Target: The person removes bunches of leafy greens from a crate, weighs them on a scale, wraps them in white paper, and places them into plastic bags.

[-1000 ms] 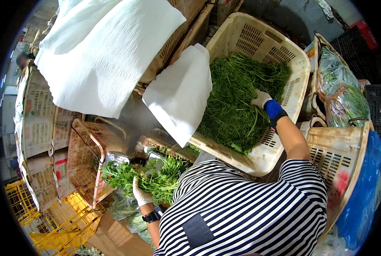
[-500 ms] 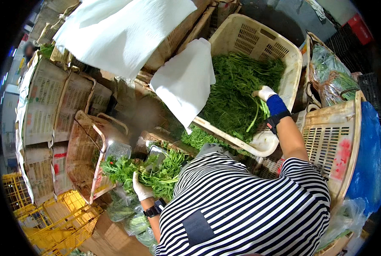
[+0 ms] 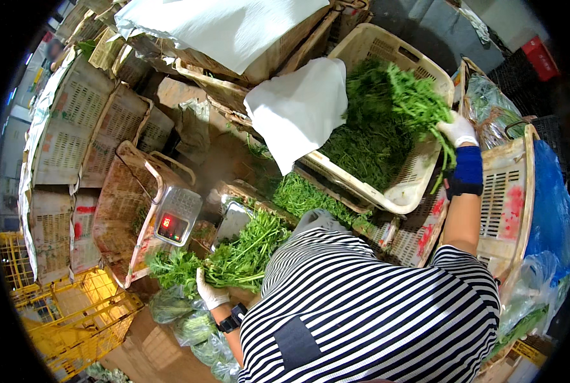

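Greens (image 3: 419,102) have risen over the crate (image 3: 420,175), fingers of the right hand (image 3: 458,129) clamped on them; the left hand (image 3: 211,292) clasps another bunch (image 3: 250,252), occupying both.

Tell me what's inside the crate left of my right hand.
Leafy greens lie in the crate. A white sheet hides part of its left side; whatever lies beneath the greens can't be seen.

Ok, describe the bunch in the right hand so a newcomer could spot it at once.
Find the cream crate beyond the striped shirt. At its right side, the gloved right hand grips the bunch. It's brighter green than the heap inside, stems trailing from the hand.
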`<state>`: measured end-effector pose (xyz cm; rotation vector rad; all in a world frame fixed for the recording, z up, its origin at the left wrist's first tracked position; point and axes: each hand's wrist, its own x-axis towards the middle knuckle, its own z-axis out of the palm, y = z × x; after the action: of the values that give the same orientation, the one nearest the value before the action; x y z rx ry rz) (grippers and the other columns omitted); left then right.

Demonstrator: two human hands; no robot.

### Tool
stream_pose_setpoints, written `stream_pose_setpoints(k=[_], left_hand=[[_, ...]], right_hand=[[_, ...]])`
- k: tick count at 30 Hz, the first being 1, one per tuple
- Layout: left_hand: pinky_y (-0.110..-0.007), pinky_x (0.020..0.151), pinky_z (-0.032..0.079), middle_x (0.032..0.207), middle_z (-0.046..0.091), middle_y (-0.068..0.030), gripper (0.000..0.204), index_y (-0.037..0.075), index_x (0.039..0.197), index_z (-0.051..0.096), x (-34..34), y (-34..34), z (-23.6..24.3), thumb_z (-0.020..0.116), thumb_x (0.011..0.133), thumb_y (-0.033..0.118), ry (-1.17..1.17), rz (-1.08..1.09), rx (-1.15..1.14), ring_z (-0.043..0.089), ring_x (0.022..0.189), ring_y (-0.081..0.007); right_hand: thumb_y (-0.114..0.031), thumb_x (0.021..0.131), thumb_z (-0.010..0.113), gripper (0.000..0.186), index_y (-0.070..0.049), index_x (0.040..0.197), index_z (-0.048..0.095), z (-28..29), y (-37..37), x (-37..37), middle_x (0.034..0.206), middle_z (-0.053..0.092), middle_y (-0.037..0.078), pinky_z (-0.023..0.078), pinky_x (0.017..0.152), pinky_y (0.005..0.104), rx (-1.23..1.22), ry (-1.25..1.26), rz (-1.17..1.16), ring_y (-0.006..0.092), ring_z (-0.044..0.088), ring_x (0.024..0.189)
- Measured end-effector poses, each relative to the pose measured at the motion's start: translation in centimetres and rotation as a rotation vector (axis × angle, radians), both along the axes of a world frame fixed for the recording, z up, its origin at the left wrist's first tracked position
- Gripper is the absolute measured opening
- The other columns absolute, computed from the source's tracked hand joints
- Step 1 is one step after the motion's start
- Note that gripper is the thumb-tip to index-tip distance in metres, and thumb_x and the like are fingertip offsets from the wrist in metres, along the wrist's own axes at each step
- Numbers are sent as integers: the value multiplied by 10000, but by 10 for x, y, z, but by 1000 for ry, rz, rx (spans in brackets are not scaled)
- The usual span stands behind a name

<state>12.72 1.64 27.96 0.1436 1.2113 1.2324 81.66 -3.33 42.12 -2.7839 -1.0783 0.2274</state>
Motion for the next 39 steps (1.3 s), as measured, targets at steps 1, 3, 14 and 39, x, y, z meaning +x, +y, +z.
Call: stream_pose_setpoints(k=[1, 3, 14, 39], left_hand=[[-368, 762, 465, 891, 618, -51, 253, 74, 933, 593, 0, -2, 2, 549, 822, 298, -8, 0, -10, 574, 798, -211], [-368, 769, 462, 892, 618, -51, 260, 75, 923, 599, -7, -8, 0, 554, 818, 309, 18, 9, -37, 572, 802, -215], [-375, 757, 464, 924, 612, -59, 279, 68, 947, 589, 5, 12, -9, 557, 821, 315, 4, -181, -81, 568, 828, -213], [-376, 808, 441, 970, 617, -52, 312, 74, 983, 595, 16, 13, -24, 556, 809, 330, 67, -148, -190, 563, 878, -220]], right_hand=[[-362, 655, 581, 484, -75, 1044, 572, 22, -6, -7, 1000, 589, 217, 434, 808, 403, -4, -46, -41, 353, 566, 917], [-357, 671, 576, 463, -82, 1044, 566, 53, -14, -30, 995, 590, 215, 436, 805, 411, 1, -139, -101, 352, 569, 912], [-571, 755, 497, 905, -28, 1380, 131, -79, -30, -187, 1401, 219, 198, 332, 991, 412, -555, 189, 207, 283, 342, 1241], [-222, 842, 466, 481, -107, 1301, 377, -194, 123, 36, 1296, 425, 148, 384, 926, 380, -249, 490, 136, 296, 466, 1129]])
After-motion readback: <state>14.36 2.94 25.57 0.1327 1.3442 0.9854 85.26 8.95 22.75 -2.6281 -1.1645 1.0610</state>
